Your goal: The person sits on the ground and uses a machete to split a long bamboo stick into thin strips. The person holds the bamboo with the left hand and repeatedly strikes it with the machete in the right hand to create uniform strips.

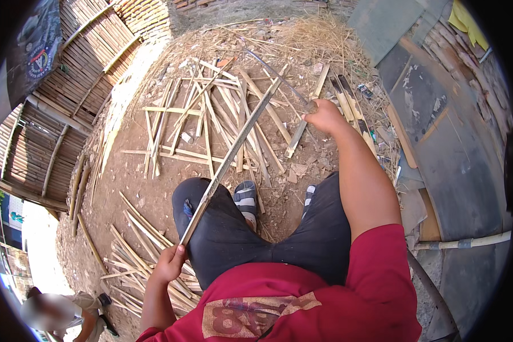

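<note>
My left hand is closed round the near end of a long bamboo strip. The strip slants up and to the right across my left thigh, its far end out over the ground. In my closed right hand is the handle of a long, narrow-bladed knife. Its blade points away and to the left, and in the picture crosses the strip's far end; whether they touch I cannot tell. Beneath them lies a loose heap of split bamboo strips on the dirt.
Another pile of strips lies by my left side. At lower left another person is low to the ground. Bamboo wall panels stand at the left, dark sheets and boards at the right. Dry straw covers ground at the back.
</note>
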A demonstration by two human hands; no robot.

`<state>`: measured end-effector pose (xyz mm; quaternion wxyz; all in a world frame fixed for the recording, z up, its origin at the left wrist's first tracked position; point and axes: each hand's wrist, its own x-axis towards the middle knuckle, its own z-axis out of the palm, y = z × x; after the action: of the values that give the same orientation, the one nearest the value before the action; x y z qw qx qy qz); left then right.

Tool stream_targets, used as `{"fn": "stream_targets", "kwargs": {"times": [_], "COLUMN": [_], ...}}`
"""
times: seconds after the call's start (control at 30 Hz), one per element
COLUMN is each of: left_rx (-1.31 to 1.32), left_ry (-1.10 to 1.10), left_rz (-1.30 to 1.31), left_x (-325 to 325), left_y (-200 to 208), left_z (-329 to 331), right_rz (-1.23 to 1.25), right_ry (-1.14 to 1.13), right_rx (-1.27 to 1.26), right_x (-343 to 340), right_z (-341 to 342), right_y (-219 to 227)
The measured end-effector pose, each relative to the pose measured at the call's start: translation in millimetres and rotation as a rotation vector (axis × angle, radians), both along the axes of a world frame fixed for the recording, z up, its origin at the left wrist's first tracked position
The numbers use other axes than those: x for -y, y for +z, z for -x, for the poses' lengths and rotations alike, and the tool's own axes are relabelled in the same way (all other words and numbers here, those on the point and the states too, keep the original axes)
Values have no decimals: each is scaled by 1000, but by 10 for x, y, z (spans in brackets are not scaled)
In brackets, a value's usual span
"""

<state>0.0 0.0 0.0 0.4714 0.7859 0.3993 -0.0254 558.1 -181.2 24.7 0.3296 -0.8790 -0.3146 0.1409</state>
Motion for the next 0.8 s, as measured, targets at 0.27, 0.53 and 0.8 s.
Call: {"fn": "stream_targets", "kwargs": {"times": [0.27,0.53,0.8], "left_rx": [61,43,93], "left_ry": [-48,9,-62], "left_rz": [1,87,83], "left_x": [-6,-31,-34], "left_y": [8,-30,-14], "left_z": [25,-12,-67], "right_rz": [341,-44,204], "right_ry": [546,42,341], "right_rx": [221,100,132], "right_x": [-256,-119,-158], "right_z": [977,226,654], "right_y": [543,-33,422]}}
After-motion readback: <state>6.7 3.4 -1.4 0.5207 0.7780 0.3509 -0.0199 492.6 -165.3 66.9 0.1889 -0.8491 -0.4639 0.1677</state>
